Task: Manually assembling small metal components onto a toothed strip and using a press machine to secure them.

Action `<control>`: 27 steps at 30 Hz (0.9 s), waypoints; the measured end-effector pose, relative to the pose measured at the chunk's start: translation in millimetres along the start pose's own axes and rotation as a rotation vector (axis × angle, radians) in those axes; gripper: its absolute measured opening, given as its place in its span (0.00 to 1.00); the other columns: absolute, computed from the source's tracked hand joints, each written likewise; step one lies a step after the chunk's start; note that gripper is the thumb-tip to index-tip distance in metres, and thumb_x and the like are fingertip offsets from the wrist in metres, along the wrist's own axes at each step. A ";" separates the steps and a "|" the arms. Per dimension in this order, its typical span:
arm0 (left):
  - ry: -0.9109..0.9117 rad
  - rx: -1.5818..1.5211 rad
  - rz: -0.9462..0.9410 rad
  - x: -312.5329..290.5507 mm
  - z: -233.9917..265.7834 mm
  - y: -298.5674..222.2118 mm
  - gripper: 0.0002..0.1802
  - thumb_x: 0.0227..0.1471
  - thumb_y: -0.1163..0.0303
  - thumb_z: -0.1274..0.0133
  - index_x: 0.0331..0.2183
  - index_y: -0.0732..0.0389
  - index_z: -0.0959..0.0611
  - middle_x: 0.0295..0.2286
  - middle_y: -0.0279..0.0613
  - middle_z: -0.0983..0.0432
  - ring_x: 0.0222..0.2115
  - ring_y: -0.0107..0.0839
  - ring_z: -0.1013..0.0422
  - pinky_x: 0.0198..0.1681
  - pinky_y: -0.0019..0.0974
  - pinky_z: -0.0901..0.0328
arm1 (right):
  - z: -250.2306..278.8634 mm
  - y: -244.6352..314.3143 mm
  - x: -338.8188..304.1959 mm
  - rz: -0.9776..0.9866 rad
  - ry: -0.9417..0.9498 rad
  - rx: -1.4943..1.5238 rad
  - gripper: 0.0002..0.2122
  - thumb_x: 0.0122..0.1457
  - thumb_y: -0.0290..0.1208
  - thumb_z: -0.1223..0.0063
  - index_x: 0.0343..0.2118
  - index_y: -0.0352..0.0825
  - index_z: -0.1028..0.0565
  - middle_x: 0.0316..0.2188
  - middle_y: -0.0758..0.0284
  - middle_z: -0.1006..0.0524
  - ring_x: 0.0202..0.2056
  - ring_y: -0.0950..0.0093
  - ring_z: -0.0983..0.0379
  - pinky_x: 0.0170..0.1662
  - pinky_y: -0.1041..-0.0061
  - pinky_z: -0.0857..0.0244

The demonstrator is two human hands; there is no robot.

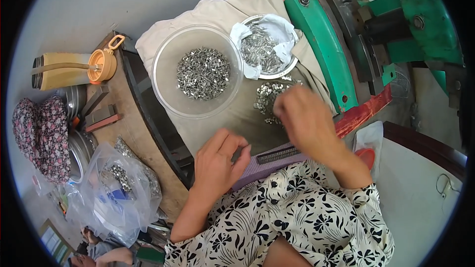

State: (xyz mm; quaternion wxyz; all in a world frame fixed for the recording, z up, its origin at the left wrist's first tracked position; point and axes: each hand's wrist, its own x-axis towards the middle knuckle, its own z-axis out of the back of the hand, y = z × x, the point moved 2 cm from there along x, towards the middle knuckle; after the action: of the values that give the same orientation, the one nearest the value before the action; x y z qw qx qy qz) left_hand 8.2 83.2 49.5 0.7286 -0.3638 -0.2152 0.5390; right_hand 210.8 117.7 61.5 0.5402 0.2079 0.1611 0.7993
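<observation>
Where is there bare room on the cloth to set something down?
Cloth shows bare between the clear bowl, the pile of metal pieces and the left hand. The right side is crowded: right hand at the pile, paper-lined bowl and green machine close by.

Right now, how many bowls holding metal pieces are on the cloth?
2: a large clear bowl at left and a smaller, white-lined bowl to its right, toward the green machine. None seems hidden.

One clear bowl (165, 71); one white-lined bowl (275, 75); one loose metal heap (263, 99)
</observation>
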 end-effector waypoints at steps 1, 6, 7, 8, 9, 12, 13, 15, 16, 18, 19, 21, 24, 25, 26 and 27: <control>-0.053 -0.017 -0.045 10.6 2.2 -7.1 0.08 0.41 0.76 0.39 0.27 0.60 0.22 0.26 0.38 0.30 0.23 0.39 0.28 0.27 0.41 0.33 | 4.9 -5.5 11.8 0.009 -0.079 -0.016 0.05 0.51 0.23 0.46 0.30 0.35 0.30 0.28 0.63 0.31 0.31 0.61 0.30 0.34 0.64 0.35; -0.272 0.171 -0.330 82.0 1.0 -38.8 0.08 0.44 0.75 0.40 0.27 0.59 0.24 0.26 0.39 0.33 0.25 0.37 0.29 0.28 0.39 0.33 | -0.2 -39.9 56.9 0.088 -0.254 -0.066 0.05 0.52 0.23 0.45 0.32 0.34 0.27 0.28 0.62 0.30 0.32 0.60 0.29 0.35 0.63 0.34; -0.332 0.275 -0.406 92.6 -0.1 -42.1 0.08 0.45 0.75 0.41 0.27 0.59 0.25 0.26 0.39 0.34 0.25 0.37 0.29 0.28 0.39 0.33 | -1.7 -42.5 59.6 0.120 -0.236 -0.118 0.05 0.52 0.23 0.45 0.32 0.34 0.26 0.29 0.62 0.29 0.34 0.61 0.29 0.35 0.63 0.34; -0.333 0.277 -0.406 101.0 -2.4 -42.4 0.08 0.45 0.75 0.41 0.27 0.59 0.25 0.26 0.39 0.34 0.25 0.37 0.29 0.28 0.39 0.33 | -2.3 -43.0 60.1 0.151 -0.218 -0.170 0.06 0.51 0.22 0.45 0.33 0.34 0.25 0.29 0.62 0.29 0.35 0.61 0.29 0.36 0.63 0.34; -0.350 0.344 -0.437 106.9 -4.4 -41.0 0.08 0.45 0.75 0.42 0.26 0.59 0.26 0.25 0.40 0.35 0.26 0.36 0.29 0.29 0.39 0.33 | -0.3 -38.4 55.1 0.118 -0.174 -0.142 0.07 0.50 0.23 0.44 0.33 0.34 0.22 0.30 0.63 0.28 0.37 0.62 0.29 0.38 0.65 0.34; -0.322 0.338 -0.476 98.6 -6.8 -37.1 0.06 0.45 0.76 0.44 0.29 0.61 0.24 0.27 0.39 0.33 0.28 0.37 0.29 0.30 0.39 0.33 | -1.1 -27.5 20.9 0.037 -0.099 -0.115 0.09 0.48 0.22 0.41 0.35 0.34 0.22 0.35 0.65 0.26 0.39 0.63 0.30 0.42 0.66 0.34; -0.290 0.244 -0.466 90.0 -8.2 -35.8 0.07 0.45 0.77 0.44 0.31 0.61 0.23 0.28 0.38 0.32 0.29 0.37 0.28 0.31 0.39 0.32 | -2.8 -23.2 8.3 0.040 -0.111 -0.096 0.12 0.48 0.23 0.41 0.38 0.35 0.21 0.38 0.64 0.26 0.42 0.62 0.30 0.45 0.65 0.34; -0.129 0.147 -0.380 65.4 -10.4 -28.8 0.15 0.45 0.79 0.44 0.40 0.63 0.19 0.35 0.39 0.26 0.35 0.38 0.27 0.36 0.39 0.31 | -14.2 -20.6 -19.5 0.020 -0.043 -0.119 0.18 0.49 0.24 0.40 0.47 0.36 0.22 0.49 0.62 0.27 0.51 0.58 0.34 0.52 0.62 0.37; -0.123 0.145 -0.381 55.1 -14.2 -24.5 0.15 0.45 0.79 0.44 0.40 0.63 0.19 0.35 0.39 0.26 0.35 0.38 0.27 0.36 0.39 0.31 | -19.7 -16.7 -30.1 0.001 -0.020 -0.107 0.19 0.49 0.25 0.40 0.47 0.36 0.22 0.51 0.62 0.28 0.52 0.58 0.35 0.53 0.61 0.38; -0.070 0.142 -0.319 38.3 -27.4 -10.9 0.17 0.47 0.78 0.44 0.43 0.63 0.19 0.40 0.41 0.25 0.41 0.40 0.27 0.43 0.40 0.31 | -31.0 -7.0 -52.3 -0.046 0.021 -0.077 0.20 0.49 0.26 0.39 0.48 0.38 0.22 0.56 0.64 0.31 0.55 0.58 0.38 0.55 0.57 0.40; -0.035 0.162 -0.297 31.1 -33.3 -4.3 0.19 0.48 0.77 0.44 0.46 0.64 0.19 0.45 0.43 0.25 0.49 0.41 0.29 0.50 0.43 0.33 | -30.8 -2.4 -59.3 -0.024 0.031 -0.061 0.20 0.49 0.27 0.39 0.48 0.40 0.22 0.56 0.64 0.31 0.56 0.58 0.38 0.56 0.57 0.41; -0.031 0.222 -0.317 22.6 -41.4 0.1 0.19 0.48 0.77 0.44 0.45 0.64 0.19 0.45 0.43 0.25 0.50 0.41 0.29 0.51 0.43 0.34 | -24.7 0.9 -67.5 -0.018 0.062 -0.035 0.20 0.48 0.27 0.39 0.47 0.43 0.21 0.56 0.65 0.30 0.56 0.59 0.38 0.57 0.57 0.43; -0.009 0.266 -0.343 9.5 -42.0 3.2 0.17 0.48 0.77 0.44 0.43 0.64 0.18 0.45 0.43 0.25 0.51 0.41 0.30 0.52 0.44 0.34 | -16.1 -8.1 -73.2 -0.067 -0.012 -0.050 0.21 0.45 0.24 0.35 0.46 0.45 0.19 0.54 0.65 0.28 0.56 0.57 0.39 0.58 0.61 0.46; 0.008 0.252 -0.349 5.5 -40.6 4.5 0.15 0.47 0.77 0.43 0.41 0.64 0.18 0.45 0.43 0.24 0.51 0.40 0.30 0.52 0.43 0.34 | -12.4 -11.2 -72.5 -0.088 -0.033 -0.048 0.21 0.45 0.23 0.36 0.46 0.45 0.19 0.54 0.65 0.28 0.56 0.57 0.40 0.58 0.60 0.46; 0.009 0.253 -0.347 2.1 -38.7 5.6 0.15 0.47 0.77 0.43 0.41 0.64 0.18 0.45 0.43 0.24 0.51 0.40 0.30 0.52 0.43 0.34 | -10.4 -14.4 -71.6 -0.108 -0.053 -0.044 0.21 0.46 0.22 0.36 0.46 0.45 0.19 0.53 0.64 0.28 0.56 0.57 0.40 0.58 0.60 0.46; -0.012 0.218 -0.328 -0.7 -36.3 6.6 0.14 0.47 0.77 0.43 0.39 0.63 0.18 0.44 0.42 0.24 0.49 0.40 0.28 0.50 0.43 0.33 | -10.3 -16.0 -72.3 -0.117 -0.073 -0.059 0.21 0.47 0.22 0.37 0.46 0.45 0.19 0.53 0.63 0.28 0.56 0.56 0.40 0.58 0.60 0.46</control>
State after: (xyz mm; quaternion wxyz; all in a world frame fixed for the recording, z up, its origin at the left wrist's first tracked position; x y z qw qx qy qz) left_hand 29.5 72.7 21.3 0.8405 -0.2394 -0.2163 0.4353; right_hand 242.2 55.8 33.5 0.5973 0.2112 0.1295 0.7628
